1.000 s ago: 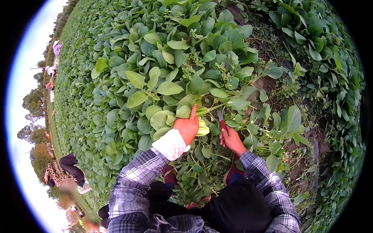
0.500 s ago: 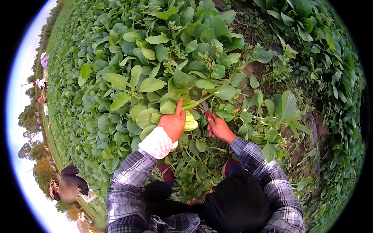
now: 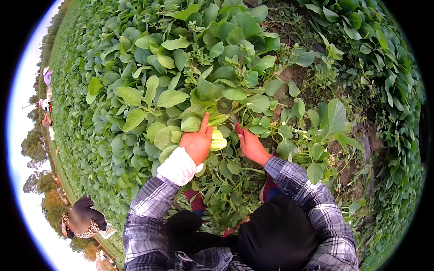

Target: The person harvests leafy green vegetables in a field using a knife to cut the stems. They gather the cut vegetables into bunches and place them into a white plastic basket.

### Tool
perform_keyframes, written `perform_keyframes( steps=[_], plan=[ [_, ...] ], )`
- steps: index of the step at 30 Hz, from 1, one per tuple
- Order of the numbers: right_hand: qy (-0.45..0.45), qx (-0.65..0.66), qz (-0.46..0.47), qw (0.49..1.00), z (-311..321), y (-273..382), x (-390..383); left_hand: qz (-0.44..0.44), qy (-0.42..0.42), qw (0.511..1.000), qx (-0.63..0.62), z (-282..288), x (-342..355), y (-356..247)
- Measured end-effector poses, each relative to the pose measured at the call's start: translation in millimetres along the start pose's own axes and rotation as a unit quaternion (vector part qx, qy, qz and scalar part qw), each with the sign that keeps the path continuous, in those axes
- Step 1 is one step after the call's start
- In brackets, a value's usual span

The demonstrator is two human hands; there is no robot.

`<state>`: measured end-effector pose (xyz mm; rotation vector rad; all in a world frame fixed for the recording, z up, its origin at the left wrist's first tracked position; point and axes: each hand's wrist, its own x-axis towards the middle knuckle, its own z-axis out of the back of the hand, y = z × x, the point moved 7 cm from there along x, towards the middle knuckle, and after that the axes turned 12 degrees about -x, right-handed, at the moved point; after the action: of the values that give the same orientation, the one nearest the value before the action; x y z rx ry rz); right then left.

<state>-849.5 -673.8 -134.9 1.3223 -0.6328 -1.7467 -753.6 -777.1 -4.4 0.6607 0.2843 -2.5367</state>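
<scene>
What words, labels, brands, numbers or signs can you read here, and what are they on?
None can be read.
Red knife handle, held greens, plaid sleeves: no lettering I can make out.
Pale crate at lower left: too small to tell.

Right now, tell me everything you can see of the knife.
The knife has a red handle, partly hidden by the right hand gripping it, and a narrow, greyish, metal-looking blade. It points away from the person and slightly left, among leaves and stems, right of the bok choy in the left hand. Whether its tip touches a stem is unclear.
</scene>
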Motion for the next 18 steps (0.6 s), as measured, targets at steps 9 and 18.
perform_keyframes(
  steps=[9,18],
  plan=[
    [0.061,-0.073,-0.032,0.995,-10,10,13,0.007,-0.003,1.000,-0.010,-1,-2,2],
    [0.077,0.093,-0.074,0.990,-17,7,20,-0.022,-0.030,0.999,-0.037,10,-14,-5]
  ],
)
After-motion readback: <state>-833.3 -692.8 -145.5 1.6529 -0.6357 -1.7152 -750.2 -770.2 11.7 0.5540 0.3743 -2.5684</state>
